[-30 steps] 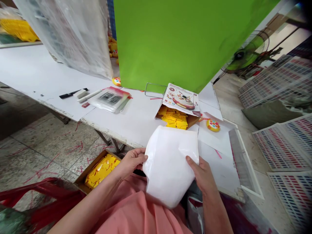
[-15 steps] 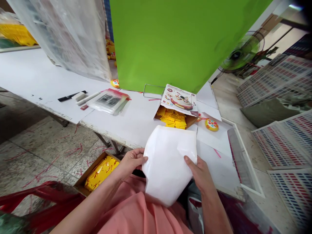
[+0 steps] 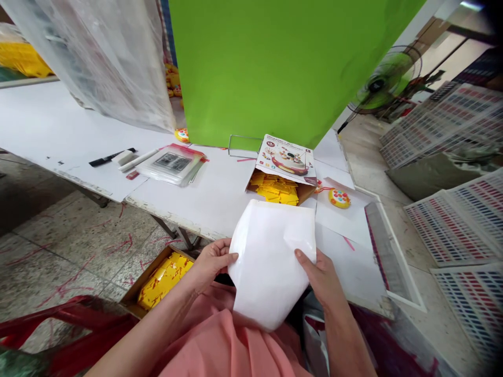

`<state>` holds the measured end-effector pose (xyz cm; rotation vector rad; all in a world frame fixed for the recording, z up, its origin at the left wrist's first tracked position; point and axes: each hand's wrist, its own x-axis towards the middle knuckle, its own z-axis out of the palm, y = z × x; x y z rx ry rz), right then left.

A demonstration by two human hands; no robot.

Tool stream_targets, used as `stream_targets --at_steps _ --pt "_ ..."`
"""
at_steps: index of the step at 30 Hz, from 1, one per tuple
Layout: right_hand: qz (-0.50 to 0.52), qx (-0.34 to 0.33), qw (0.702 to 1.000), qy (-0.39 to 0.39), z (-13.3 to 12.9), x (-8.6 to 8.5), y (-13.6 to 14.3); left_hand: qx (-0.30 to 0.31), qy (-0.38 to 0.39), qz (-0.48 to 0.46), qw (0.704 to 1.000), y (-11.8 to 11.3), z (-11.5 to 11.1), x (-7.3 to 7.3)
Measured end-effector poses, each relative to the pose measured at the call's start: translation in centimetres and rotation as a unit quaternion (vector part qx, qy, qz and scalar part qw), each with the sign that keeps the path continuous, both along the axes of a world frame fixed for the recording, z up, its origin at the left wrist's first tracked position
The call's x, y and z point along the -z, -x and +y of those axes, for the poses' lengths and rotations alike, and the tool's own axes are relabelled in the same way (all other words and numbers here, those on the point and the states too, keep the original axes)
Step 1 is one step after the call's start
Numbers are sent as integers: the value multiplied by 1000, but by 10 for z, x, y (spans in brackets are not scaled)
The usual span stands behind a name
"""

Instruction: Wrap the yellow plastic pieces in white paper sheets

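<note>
White sheet [image 3: 271,262] by the table [image 3: 196,204]

Head view: we see the left hand [image 3: 214,264] and right hand [image 3: 322,275], each grip pinching one side of the sheet — perhaps a bag, hard to tell — above the lap [image 3: 220,340], near a box [image 3: 286,157] of yellow pieces [image 3: 277,189].
</note>
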<state>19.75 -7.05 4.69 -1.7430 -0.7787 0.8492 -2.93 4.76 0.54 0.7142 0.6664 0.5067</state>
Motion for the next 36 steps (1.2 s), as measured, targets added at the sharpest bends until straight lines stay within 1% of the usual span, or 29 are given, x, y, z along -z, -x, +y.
stream_targets --at_steps 6,15,18,26,31,36 --pt "-12 -4 1000 3 0 -3 2 0 1 -1 1000 -2 -2 0" --pt "0 -14 1000 4 1 -6 4 -18 21 -12 1000 -8 -6 -4" --pt "3 -8 1000 8 1 -7 6 -22 24 -14 999 -9 -7 -4" --pt "14 -10 1000 1 1 -8 7 -15 30 -26 999 -8 -7 -3" --pt "35 -7 999 2 0 -12 9 -11 28 -13 999 -9 -7 -6" --pt "20 -9 1000 3 -1 -14 10 -19 25 -5 999 -11 -9 -7"
